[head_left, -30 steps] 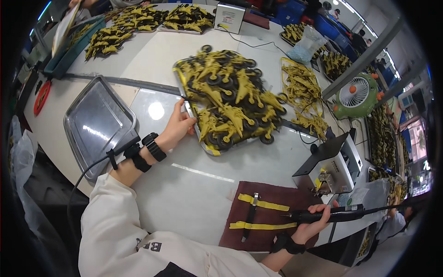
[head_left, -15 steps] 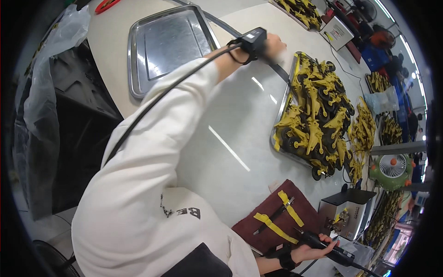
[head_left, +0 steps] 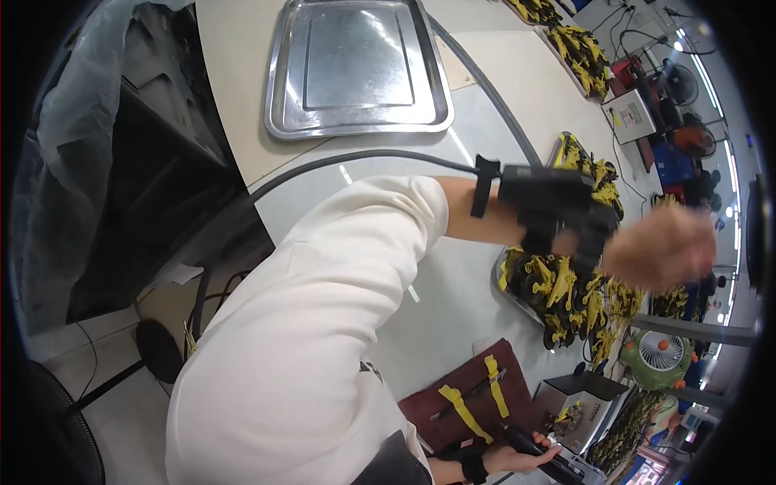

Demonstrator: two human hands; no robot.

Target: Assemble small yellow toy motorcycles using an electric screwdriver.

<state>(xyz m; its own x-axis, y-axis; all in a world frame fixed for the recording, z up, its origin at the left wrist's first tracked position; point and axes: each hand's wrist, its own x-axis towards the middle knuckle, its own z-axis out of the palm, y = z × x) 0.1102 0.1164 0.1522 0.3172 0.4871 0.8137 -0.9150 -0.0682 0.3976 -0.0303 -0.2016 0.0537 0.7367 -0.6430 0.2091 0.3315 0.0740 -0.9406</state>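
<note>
My left hand (head_left: 659, 250) is raised at the right, above the far side of the metal tray (head_left: 508, 287) heaped with yellow and black wheeled parts (head_left: 558, 295). Motion smears its fingers, so what it may hold cannot be made out. Down at the lower right, my right hand (head_left: 517, 458) is closed round a black electric screwdriver (head_left: 521, 440). The tool's tip end lies by a maroon cloth (head_left: 440, 392). Two yellow strip-like parts, one left (head_left: 466, 414) and one right (head_left: 495, 388), rest on that cloth with dark pieces between them.
A shiny metal tray (head_left: 356, 69) stands at the far left of the table. Right of the cloth sits a box-shaped screw feeder (head_left: 586, 404), with a green fan (head_left: 659, 356) beyond. A black cable (head_left: 485, 73) crosses the table. Plastic-draped dark bins (head_left: 162, 178) stand left.
My left hand has swung right and nearer, from beside the shiny tray to over the heaped parts. The view has shifted. My right hand still holds the screwdriver by the cloth.
</note>
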